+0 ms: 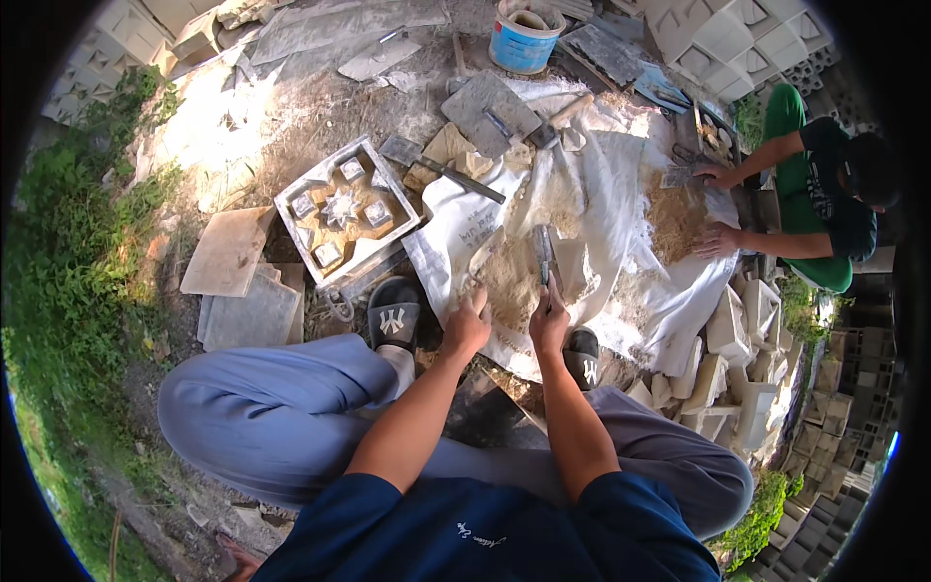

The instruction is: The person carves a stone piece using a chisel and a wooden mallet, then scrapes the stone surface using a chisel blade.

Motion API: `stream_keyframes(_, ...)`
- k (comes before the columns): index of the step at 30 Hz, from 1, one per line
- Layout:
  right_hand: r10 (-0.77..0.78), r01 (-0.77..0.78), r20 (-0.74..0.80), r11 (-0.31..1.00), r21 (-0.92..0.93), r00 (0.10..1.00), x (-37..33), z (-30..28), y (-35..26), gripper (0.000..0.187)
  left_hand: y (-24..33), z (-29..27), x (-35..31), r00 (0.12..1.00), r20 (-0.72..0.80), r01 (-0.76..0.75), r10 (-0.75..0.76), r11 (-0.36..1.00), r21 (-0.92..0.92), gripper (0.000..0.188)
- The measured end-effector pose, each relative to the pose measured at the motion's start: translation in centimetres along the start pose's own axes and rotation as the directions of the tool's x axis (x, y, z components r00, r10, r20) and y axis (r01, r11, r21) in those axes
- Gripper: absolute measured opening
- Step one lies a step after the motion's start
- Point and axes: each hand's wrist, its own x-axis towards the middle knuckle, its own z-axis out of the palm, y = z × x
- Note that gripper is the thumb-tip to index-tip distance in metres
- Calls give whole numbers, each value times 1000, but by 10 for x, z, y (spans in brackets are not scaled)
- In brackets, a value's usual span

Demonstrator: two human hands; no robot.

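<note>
The right hand [549, 327] grips a flat metal tool [545, 250] over sand [510, 279] on a white sheet [438, 231]; the left hand [467, 328] is near, its hold unclear. A square frame [301, 250] with a star-shaped centre [341, 209] lies leftward; a blue bucket [524, 44] stands beyond.

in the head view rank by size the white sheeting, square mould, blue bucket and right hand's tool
Largest to smallest, as they look:
1. white sheeting
2. square mould
3. blue bucket
4. tool in the right hand
</note>
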Motion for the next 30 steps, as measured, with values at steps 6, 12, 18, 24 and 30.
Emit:
stream_keyframes(6, 54, -54, 112, 999, -7, 992, -5, 5, 1, 34, -18, 5, -1, 995, -19, 103, -103, 995, -4, 51)
stream_keyframes(12, -198, 194, 40, 978, 81, 979, -23, -7, 19, 31, 9, -5, -10, 993, -82, 74, -80, 995, -73, 44)
stream_keyframes(18, -251, 270, 470, 962, 28, 846, -49, -19, 11, 33, -9, -24, -13, 970, -211, 112, -121, 992, -57, 41)
stream_keyframes(24, -245, 240, 439, 968, 66, 865, -51, -15, 23, 33, -2, -32, -26, 983, -128, 130, -130, 991, -15, 42)
stream_keyframes(30, -140, 96, 256, 979, 178, 956, -42, -10, 14, 39, -30, -4, -52, 978, -164, 154, -130, 977, 148, 42)
